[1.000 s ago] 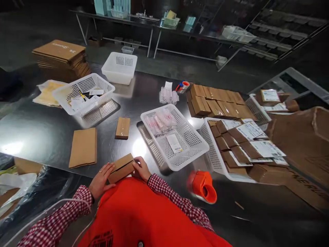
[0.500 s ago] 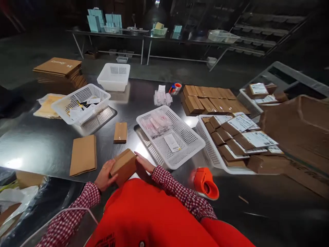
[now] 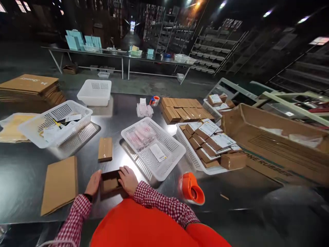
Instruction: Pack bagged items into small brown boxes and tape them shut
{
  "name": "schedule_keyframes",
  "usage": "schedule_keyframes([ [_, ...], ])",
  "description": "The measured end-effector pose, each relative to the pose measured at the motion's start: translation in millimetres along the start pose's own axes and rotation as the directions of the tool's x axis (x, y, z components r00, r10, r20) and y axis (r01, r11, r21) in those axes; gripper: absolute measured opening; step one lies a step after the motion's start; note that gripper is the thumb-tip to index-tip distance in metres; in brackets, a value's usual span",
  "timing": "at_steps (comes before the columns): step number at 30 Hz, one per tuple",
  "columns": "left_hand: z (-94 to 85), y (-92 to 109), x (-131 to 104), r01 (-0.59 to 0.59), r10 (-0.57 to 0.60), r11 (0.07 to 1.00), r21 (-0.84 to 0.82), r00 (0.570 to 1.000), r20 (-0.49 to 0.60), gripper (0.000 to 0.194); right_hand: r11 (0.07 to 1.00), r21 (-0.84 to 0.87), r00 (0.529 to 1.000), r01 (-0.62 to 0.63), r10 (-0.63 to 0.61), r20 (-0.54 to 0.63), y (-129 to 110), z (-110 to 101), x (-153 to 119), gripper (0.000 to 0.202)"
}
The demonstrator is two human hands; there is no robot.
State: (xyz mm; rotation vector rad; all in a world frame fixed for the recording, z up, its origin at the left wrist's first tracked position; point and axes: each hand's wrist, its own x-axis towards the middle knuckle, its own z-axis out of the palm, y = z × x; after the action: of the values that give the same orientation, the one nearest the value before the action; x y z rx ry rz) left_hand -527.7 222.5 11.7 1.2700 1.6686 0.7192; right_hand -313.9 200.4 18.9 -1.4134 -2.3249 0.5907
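A small brown cardboard box (image 3: 111,184) stands at the table's near edge, its dark inside showing. My left hand (image 3: 94,183) holds its left side, and my right hand (image 3: 128,180) grips its right side with the fingers over the upper rim. Just beyond lies a small closed brown box (image 3: 105,149). Flat brown cardboard (image 3: 59,185) rests to the left of my left hand. To the right, a white basket (image 3: 171,164) contains pink-and-clear wrapped packets (image 3: 141,135) and a white label card (image 3: 157,152).
An orange tape dispenser (image 3: 192,188) sits right of my right arm. Farther right are a basket of labelled boxes (image 3: 190,161), stacked brown boxes (image 3: 183,108) and a large carton (image 3: 272,154). Two white baskets (image 3: 94,92) (image 3: 33,132) and a cardboard stack (image 3: 31,84) occupy the left.
The camera view has tilted up and turned right. The box between my hands has tipped so its dark inside shows, and my right fingers now lie over its rim.
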Motion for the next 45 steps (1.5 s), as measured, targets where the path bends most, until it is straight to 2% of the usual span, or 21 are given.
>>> schedule_keyframes([
  [2,9.0,-6,-5,-0.051,0.048,0.998,-0.036,0.996,-0.074,0.054,1.0,0.009,0.999,0.023,-0.023,0.046,1,-7,11,0.041],
  [5,26.7,-15,-8,-0.063,0.051,0.995,-0.074,0.987,-0.154,0.056,1.0,-0.011,0.997,0.013,-0.013,0.082,20,-49,44,0.034],
  [7,34.8,-19,-6,-0.066,0.053,0.995,-0.072,0.985,-0.165,0.057,0.985,-0.098,0.989,-0.145,0.144,-0.01,48,-90,75,0.029],
  [9,38.6,-22,-2,-0.076,0.06,0.994,-0.078,0.981,-0.184,0.059,0.943,-0.168,0.956,-0.287,0.271,-0.113,83,-129,108,0.035],
  [12,40.9,-25,0,-0.073,0.05,0.992,-0.103,0.977,-0.209,0.062,0.847,-0.26,0.886,-0.463,0.431,-0.174,129,-165,144,0.034],
  [15,44.0,-24,-1,-0.059,0.029,0.989,-0.133,0.976,-0.216,0.062,0.781,-0.329,0.846,-0.532,0.504,-0.173,152,-167,160,0.035],
  [19,47.4,-20,-1,-0.042,0.008,0.988,-0.148,0.976,-0.219,0.059,0.747,-0.366,0.829,-0.555,0.533,-0.169,160,-154,166,0.039],
  [25,48.2,-17,0,-0.056,0.022,0.989,-0.136,0.97,-0.241,0.05,0.8,-0.291,0.846,-0.525,0.527,-0.076,176,-160,155,0.041],
  [28,47.9,-16,1,-0.066,0.032,0.989,-0.131,0.969,-0.243,0.051,0.831,-0.21,0.857,-0.514,0.509,-0.082,179,-168,148,0.037],
  [31,46.5,-14,1,-0.072,0.042,0.99,-0.124,0.972,-0.232,0.051,0.863,-0.112,0.868,-0.492,0.475,-0.146,173,-174,144,0.034],
  [34,45.0,-12,0,-0.075,0.048,0.99,-0.117,0.974,-0.222,0.049,0.908,-0.006,0.893,-0.419,0.411,-0.185,151,-169,133,0.039],
  [36,44.1,-13,1,-0.067,0.041,0.991,-0.119,0.978,-0.205,0.048,0.953,0.125,0.953,-0.277,0.289,-0.089,125,-154,117,0.039],
  [37,43.7,-14,1,-0.062,0.036,0.99,-0.126,0.98,-0.196,0.047,0.961,0.205,0.982,-0.184,0.187,0.007,109,-144,108,0.039],
  [38,43.2,-15,2,-0.052,0.026,0.99,-0.134,0.982,-0.189,0.046,0.956,0.275,0.99,-0.099,0.069,0.119,92,-132,97,0.037],
  [39,42.5,-16,3,-0.043,0.017,0.989,-0.145,0.985,-0.174,0.046,0.948,0.316,0.969,-0.036,-0.044,0.244,75,-119,87,0.035],
  [40,41.8,-17,3,-0.037,0.012,0.987,-0.159,0.988,-0.153,0.046,0.952,0.305,0.92,-0.004,-0.116,0.373,58,-106,79,0.032],
  [41,40.9,-17,3,-0.037,0.014,0.985,-0.171,0.991,-0.133,0.047,0.97,0.242,0.863,0.006,-0.127,0.489,43,-93,71,0.029],
  [43,39.0,-16,2,-0.054,0.037,0.983,-0.176,0.994,-0.099,0.049,0.997,0.073,0.777,-0.011,-0.038,0.629,18,-68,63,0.025],
  [45,37.7,-13,-2,-0.091,0.082,0.985,-0.145,0.995,-0.062,0.05,0.998,-0.036,0.745,-0.06,0.069,0.663,2,-48,62,0.024],
])
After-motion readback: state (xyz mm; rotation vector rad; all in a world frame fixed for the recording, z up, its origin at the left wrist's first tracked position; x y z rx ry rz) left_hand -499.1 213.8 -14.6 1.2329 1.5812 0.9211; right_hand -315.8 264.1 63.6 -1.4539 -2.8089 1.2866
